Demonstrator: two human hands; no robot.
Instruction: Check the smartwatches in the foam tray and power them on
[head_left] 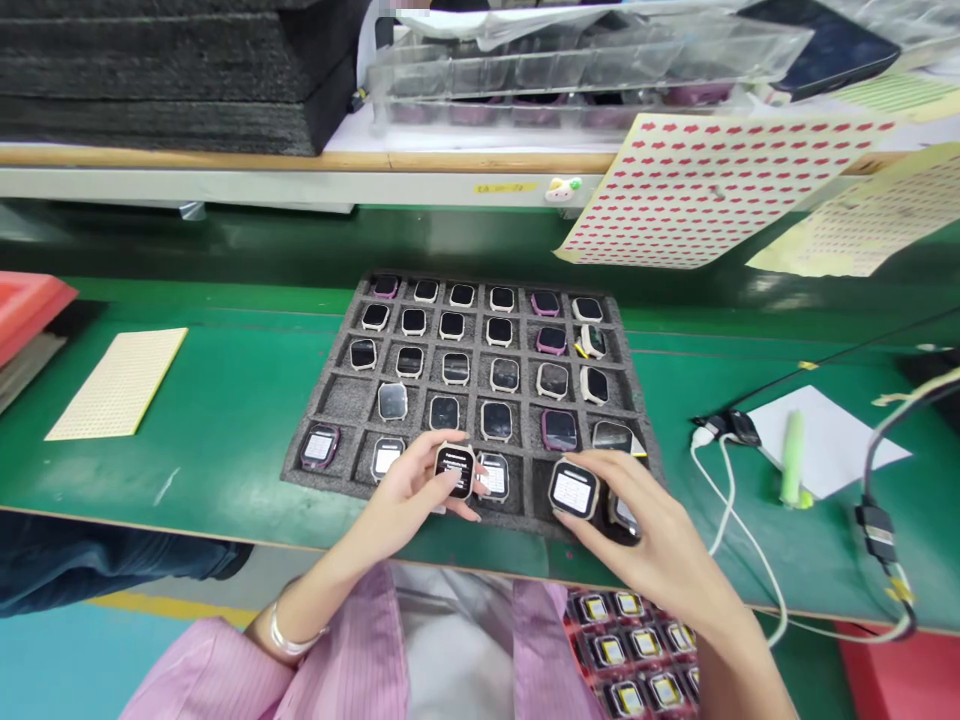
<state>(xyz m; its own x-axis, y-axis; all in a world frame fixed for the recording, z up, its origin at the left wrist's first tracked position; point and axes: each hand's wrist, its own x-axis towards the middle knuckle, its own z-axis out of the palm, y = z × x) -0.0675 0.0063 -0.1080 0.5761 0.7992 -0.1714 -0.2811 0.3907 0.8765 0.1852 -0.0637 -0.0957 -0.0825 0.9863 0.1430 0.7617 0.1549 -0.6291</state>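
Note:
My left hand (401,495) pinches a square smartwatch body (455,470) with a lit screen between thumb and fingertips. My right hand (637,520) grips a second lit watch body (574,490) by its edges. A third watch body (624,515) sits partly hidden under those right fingers, and I cannot tell whether it is held. Both hands are over the front row of a grey foam tray (304,470). The tray's grid cells hold several cream-framed and pink-framed watch bodies, with a few cells bare.
The foam tray lies on a green bench mat (217,400). To the right are white cables (739,520), white paper, and a green marker. Red-dotted sticker sheets (712,190) hang over the shelf edge. Black foam stacks and a clear plastic tray sit behind. A red tray of small parts (626,650) is below.

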